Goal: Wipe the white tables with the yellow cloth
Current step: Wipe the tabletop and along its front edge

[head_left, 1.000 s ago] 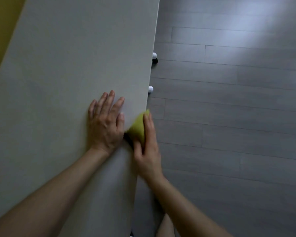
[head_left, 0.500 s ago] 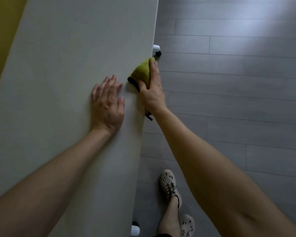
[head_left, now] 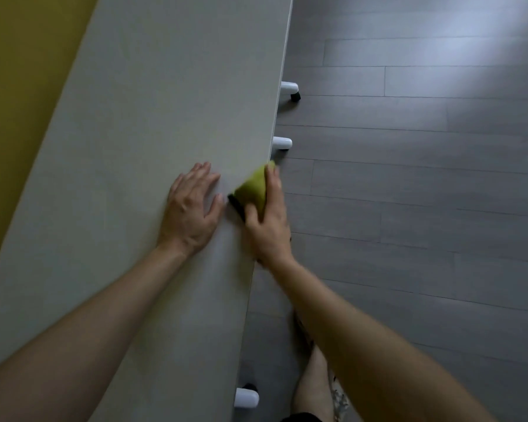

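Edge wipe in hand: right hand [head_left: 269,226], grip closed round the yellow cloth [head_left: 253,187], on the tabletop [head_left: 165,102] rim, 3 o'clock of the flat left hand [head_left: 192,208]. Next move likely needs steady pressure along that rim.

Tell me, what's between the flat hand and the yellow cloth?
Only bare white table parts the left hand from the yellow cloth, in the head view.

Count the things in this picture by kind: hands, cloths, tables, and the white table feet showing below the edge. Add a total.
hands: 2 (left hand, right hand)
yellow cloth: 1
white table: 1
white table feet: 3
Total: 7
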`<state>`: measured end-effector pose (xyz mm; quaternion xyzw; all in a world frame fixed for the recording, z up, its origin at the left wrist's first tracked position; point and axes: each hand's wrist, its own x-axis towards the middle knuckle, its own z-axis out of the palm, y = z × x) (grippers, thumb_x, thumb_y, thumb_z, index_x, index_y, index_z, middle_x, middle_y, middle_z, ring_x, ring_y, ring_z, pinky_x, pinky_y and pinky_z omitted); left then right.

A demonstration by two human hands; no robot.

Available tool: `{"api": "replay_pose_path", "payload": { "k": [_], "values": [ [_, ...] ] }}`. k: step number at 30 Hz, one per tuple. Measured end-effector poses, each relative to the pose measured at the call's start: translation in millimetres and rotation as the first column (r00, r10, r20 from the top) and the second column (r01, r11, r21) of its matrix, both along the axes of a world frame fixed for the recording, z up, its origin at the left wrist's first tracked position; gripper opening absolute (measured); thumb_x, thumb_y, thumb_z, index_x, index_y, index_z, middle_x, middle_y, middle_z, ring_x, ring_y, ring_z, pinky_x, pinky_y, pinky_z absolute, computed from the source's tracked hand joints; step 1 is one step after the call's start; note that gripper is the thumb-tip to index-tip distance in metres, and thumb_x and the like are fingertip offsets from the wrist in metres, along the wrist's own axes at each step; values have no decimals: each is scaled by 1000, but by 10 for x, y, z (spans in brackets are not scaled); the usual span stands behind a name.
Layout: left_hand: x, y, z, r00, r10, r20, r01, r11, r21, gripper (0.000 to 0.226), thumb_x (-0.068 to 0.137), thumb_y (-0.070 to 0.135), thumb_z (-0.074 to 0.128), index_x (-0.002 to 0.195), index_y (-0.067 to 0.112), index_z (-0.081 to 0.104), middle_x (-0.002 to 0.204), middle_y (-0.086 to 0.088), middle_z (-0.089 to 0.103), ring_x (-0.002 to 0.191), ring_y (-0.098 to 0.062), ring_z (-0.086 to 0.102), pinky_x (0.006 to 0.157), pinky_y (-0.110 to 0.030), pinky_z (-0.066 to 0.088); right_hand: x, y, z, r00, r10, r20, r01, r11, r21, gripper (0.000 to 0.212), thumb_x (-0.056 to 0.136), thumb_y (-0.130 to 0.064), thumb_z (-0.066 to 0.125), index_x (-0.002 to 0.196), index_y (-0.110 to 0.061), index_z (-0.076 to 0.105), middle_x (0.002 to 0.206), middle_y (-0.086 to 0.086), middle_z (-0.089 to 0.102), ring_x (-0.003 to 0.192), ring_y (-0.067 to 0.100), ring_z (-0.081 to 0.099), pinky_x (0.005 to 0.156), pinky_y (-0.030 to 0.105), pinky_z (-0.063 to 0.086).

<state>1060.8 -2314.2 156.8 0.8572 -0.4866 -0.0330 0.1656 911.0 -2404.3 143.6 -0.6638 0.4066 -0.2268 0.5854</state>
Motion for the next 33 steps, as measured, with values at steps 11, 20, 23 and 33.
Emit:
{"api": "replay_pose_path", "payload": {
  "k": [11, 20, 23, 33],
  "values": [
    [-1036, 1933, 36, 991, 2, 133, -18, 993, 119, 61, 107, 43, 46, 163, 19, 48, 175, -10, 34, 163, -29, 31, 129, -65, 23, -631, 936, 29, 999, 42, -28, -43, 998, -37, 90, 97, -19, 64, 173, -34, 18, 180, -17, 12, 159, -9, 12, 127, 24, 22],
    [-1044, 2020, -113, 987, 31, 156, -40, 998, 54, 62, 106, 47, 46, 163, 25, 49, 176, -6, 33, 164, -25, 29, 130, -63, 23, -810, 1351, -19, 999, 22, 33, -22, 1000, 6, 85, 98, -22, 61, 173, -27, 21, 181, -9, 16, 164, 3, 16, 126, 17, 17],
    [-1030, 2018, -135, 986, 40, 159, -48, 998, 49, 62, 105, 47, 45, 163, 25, 49, 176, -6, 34, 164, -25, 30, 131, -61, 22, -340, 697, -42, 998, -58, 39, 58, 998, -5, 87, 92, -24, 59, 172, -26, 24, 180, -3, 20, 164, 14, 22, 128, 27, 22],
    [-1037, 2016, -147, 984, 51, 173, -57, 998, 31, 62, 104, 49, 46, 162, 26, 50, 176, -5, 34, 163, -24, 31, 131, -59, 21, -1212, 1966, -18, 999, -3, 33, 5, 999, -53, 86, 99, -4, 65, 172, -24, 24, 181, -9, 17, 164, 3, 18, 128, 20, 21]
  ]
}}
